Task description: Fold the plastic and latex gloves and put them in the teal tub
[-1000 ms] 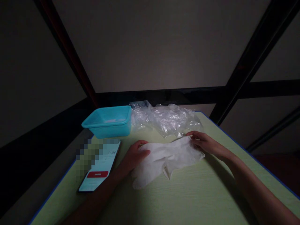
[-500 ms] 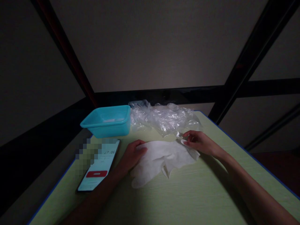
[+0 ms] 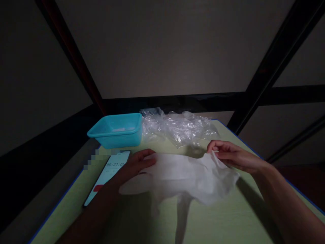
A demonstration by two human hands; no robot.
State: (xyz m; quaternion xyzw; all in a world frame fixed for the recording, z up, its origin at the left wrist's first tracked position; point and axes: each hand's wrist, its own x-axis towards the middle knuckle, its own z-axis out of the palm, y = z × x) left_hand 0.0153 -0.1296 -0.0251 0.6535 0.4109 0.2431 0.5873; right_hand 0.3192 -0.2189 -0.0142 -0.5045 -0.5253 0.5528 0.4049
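Note:
A thin white glove (image 3: 182, 173) is stretched between my two hands, lifted a little off the table and blurred by motion. My left hand (image 3: 139, 164) pinches its left end, where a rounded finger of the glove sticks out. My right hand (image 3: 228, 154) grips the upper right edge between thumb and fingers. A narrow strip of the glove, probably its thumb, dangles toward me from the middle. Wrinkles run through the right part of it.
A turquoise plastic basket (image 3: 122, 140) stands at the back left, with something pale inside. Crumpled clear plastic bags (image 3: 180, 127) lie beside it. Under my left forearm, a phone (image 3: 109, 171) shows a timer. The pale green table (image 3: 218, 220) has blue edges; a wall rises behind.
Both hands have raised the white glove from the tabletop and spread it wider. My right hand has moved right, my left slightly left. Part of the glove now hangs down.

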